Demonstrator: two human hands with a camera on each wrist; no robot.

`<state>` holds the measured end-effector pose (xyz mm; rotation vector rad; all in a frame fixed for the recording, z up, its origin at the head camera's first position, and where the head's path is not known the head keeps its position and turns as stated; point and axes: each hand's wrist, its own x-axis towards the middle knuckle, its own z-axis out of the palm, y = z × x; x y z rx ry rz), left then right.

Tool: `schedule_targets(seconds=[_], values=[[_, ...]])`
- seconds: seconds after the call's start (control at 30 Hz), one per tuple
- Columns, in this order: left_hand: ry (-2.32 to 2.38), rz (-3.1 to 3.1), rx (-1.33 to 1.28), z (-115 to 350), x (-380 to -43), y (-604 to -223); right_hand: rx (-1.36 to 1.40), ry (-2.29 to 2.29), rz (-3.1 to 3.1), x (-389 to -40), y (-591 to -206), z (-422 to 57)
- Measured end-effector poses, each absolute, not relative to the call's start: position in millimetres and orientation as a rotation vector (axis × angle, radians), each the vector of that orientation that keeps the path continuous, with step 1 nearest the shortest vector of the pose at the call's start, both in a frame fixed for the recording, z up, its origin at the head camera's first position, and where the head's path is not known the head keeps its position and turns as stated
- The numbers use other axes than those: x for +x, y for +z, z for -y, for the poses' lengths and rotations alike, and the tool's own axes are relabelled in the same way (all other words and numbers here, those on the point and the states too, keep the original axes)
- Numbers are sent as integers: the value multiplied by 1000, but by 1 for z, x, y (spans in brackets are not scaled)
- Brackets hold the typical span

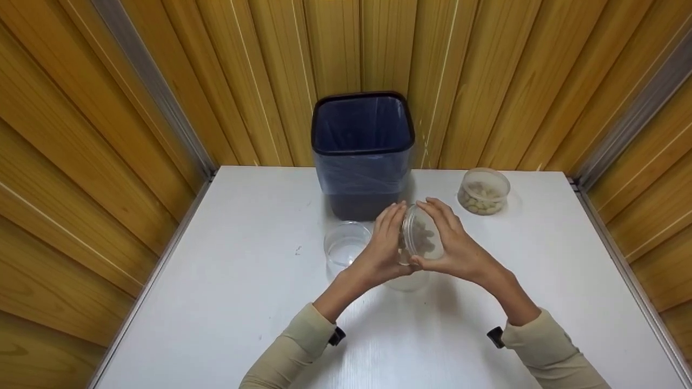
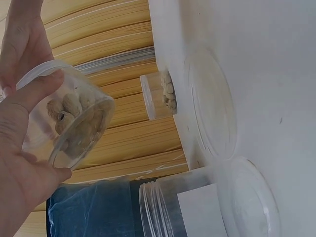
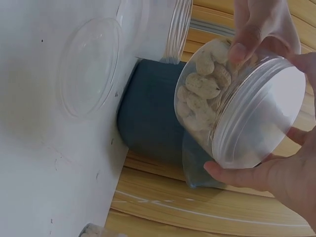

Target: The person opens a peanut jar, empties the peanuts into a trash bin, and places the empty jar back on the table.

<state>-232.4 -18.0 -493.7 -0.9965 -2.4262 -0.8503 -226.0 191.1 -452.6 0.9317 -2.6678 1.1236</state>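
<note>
Both hands hold up a clear round plastic container [image 3: 197,98] with peanuts [image 3: 202,86] inside, tipped on its side above the table. A translucent lid [image 3: 261,118] covers its mouth and faces right. My left hand [image 1: 381,243] grips the container's body, with fingers over the top and thumb below. My right hand [image 1: 459,248] holds the lid's rim between spread fingers and thumb. In the left wrist view, several peanuts [image 2: 71,106] show through the wall. Below the hands, a loose clear lid [image 1: 409,283] lies flat on the table.
A clear jar [image 1: 346,243] stands left of the hands. Behind it is a dark blue bin [image 1: 362,205] with a liner, against the wood-patterned wall. Another open tub of peanuts [image 1: 483,197] stands at the back right of the white table [image 1: 238,243].
</note>
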Motion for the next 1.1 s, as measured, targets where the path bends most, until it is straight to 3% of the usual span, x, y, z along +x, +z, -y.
schedule_targets(seconds=[0.2,0.5,1.1], values=[[-842,2376,-972,16,-233,-496,951,1132,2669,-226,-451,-194],[-831,2322,-954,14,-230,-499,743,1168,2699,-224,-447,-184],[-926,2317,-985,23,-231,-504,1032,1005,2587,-226,-452,-190]])
